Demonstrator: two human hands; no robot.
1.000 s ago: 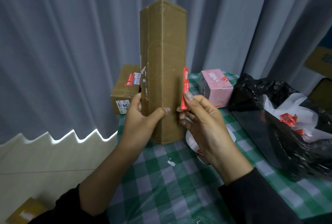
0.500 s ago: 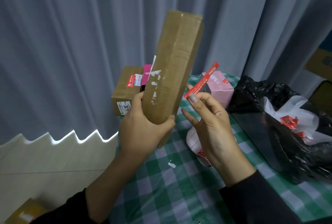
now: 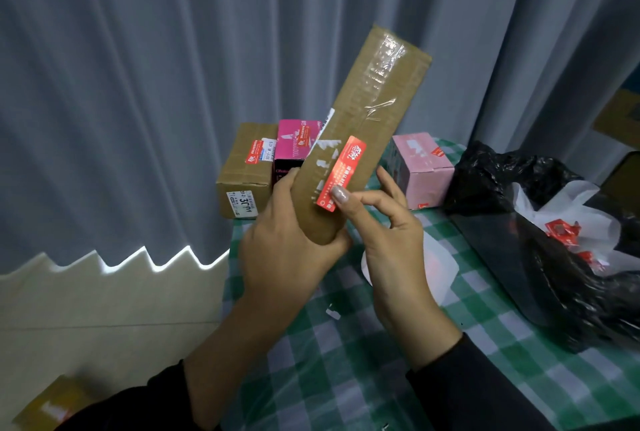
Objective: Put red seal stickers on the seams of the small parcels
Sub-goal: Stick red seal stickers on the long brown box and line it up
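Aloft, a long brown cardboard parcel (image 3: 363,119) is gripped low by the left hand (image 3: 287,243) while a red paper seal sticker (image 3: 342,171), laid lengthwise on it, is thumb-pressed by the right hand (image 3: 389,236).

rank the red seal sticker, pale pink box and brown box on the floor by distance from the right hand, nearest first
1. red seal sticker, on the long parcel, pressed by the right hand.
2. pale pink box, just behind, to the right.
3. brown box on the floor, far lower left.
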